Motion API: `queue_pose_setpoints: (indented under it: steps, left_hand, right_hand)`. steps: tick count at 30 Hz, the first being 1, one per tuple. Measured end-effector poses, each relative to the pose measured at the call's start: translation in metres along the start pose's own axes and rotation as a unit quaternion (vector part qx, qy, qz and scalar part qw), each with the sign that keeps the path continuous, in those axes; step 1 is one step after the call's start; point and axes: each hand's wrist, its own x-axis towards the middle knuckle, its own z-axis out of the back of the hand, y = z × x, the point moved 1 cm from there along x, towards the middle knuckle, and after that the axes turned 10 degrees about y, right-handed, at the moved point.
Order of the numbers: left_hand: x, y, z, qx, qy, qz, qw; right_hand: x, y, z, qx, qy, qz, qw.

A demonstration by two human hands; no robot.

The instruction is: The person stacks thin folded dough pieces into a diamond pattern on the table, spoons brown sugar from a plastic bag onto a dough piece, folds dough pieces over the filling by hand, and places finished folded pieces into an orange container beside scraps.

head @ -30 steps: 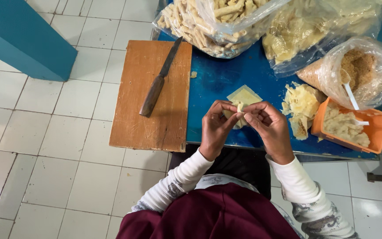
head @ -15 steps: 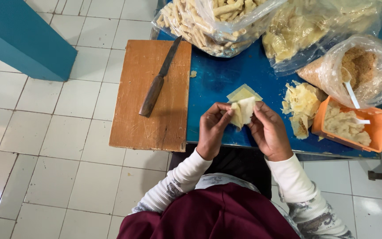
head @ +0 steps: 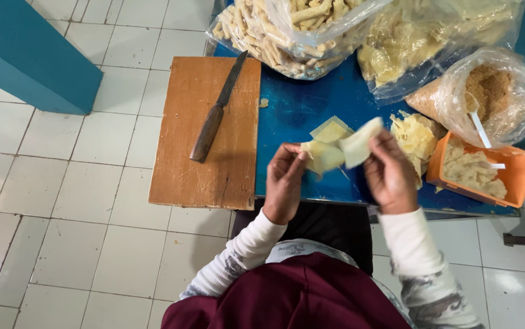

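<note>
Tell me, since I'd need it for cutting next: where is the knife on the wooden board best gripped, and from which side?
Take the knife by its brown wooden handle, the end nearer the person. It lies flat and slanted on the cutting board, blade pointing away toward the bags. Coming from the near edge, probably with the left hand, keeps the grip clear of the blade.

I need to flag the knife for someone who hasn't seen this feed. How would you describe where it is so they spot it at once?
Find the blue table; a wooden cutting board lies at its left edge, overhanging the tiled floor. The knife lies diagonally on that board, dark blade toward the bag of rolled snacks, brown wooden handle nearer the person. It is the only dark, slim tool there, and neither hand touches it.
</note>
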Motion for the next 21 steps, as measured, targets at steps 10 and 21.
queue_pose_setpoints:
  steps: [10, 21]
  left_hand:
    - [-0.007, -0.026, 0.005, -0.005, -0.051, -0.047, 0.998]
    - [-0.008, -0.026, 0.002, 0.016, -0.045, -0.037, 0.998]
  right_hand:
    - [0.007, -0.005, -0.055, -0.709, 0.085, 0.235, 0.66]
    - [-0.015, -0.014, -0.078, -0.767, 0.135, 0.255, 0.573]
